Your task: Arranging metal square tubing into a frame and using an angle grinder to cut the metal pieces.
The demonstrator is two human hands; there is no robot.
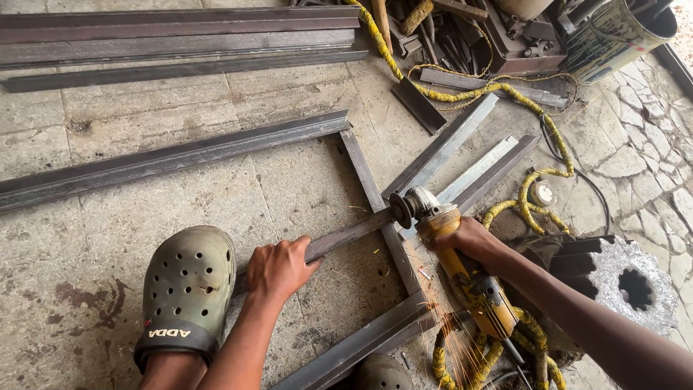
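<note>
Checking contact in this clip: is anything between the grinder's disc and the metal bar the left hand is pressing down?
Nothing visible. The angle grinder, gripped by the right hand, has its disc directly against the metal bar, with sparks falling beside it. The left hand presses the bar farther along, away from the disc.

Even daylight, soft shadows, sharp focus, wide-angle edge bending
</note>
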